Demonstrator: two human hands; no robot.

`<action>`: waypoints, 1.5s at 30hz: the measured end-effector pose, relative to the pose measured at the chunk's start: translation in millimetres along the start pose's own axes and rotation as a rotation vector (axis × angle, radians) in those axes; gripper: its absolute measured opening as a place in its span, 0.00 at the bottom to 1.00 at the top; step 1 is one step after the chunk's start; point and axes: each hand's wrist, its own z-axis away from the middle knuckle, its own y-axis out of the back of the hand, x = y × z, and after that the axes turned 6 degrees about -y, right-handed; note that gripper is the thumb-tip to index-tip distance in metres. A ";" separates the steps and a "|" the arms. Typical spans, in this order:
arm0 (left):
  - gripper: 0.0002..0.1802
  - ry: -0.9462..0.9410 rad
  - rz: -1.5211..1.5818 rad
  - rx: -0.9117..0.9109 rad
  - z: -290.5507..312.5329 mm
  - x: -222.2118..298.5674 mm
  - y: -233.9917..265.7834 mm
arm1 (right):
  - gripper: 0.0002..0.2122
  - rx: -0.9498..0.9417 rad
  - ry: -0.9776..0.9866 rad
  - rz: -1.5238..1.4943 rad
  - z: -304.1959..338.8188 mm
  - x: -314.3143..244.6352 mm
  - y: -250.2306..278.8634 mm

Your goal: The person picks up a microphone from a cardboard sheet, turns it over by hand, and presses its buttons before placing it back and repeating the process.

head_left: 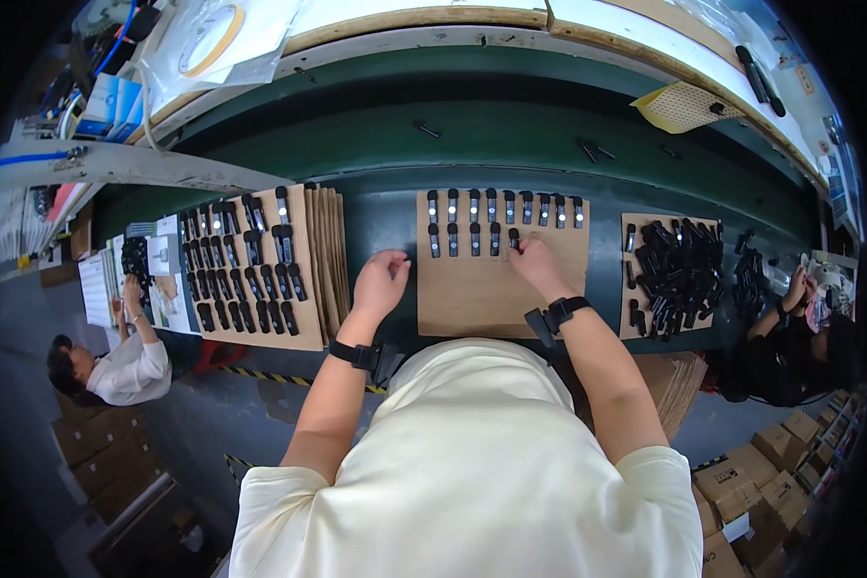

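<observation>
Your left hand [383, 281] hangs loosely curled just left of the cardboard sheet [501, 303], and I can't tell whether it holds anything. Your right thumb and fingers pinch a black stick [513, 235] at the nearer row's [475, 241] right end, apparently setting it in line; next calls for opening them cleanly, keeping it square below the far row [491, 206].

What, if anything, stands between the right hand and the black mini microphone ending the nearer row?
Nothing visible: the right hand touches the near end of that black mini microphone directly, over the cardboard sheet.
</observation>
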 end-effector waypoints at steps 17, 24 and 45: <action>0.09 0.018 0.045 0.182 -111.2 -55.9 -23.5 | 0.13 0.144 0.007 -0.021 -40.3 -9.2 73.9; 0.15 -0.194 -0.185 0.292 -193.7 -66.3 -20.5 | 0.15 0.452 0.228 0.239 -135.8 12.1 126.3; 0.11 -0.255 -0.583 0.046 -248.7 -76.7 -12.4 | 0.18 0.234 0.051 0.349 -174.7 55.7 141.2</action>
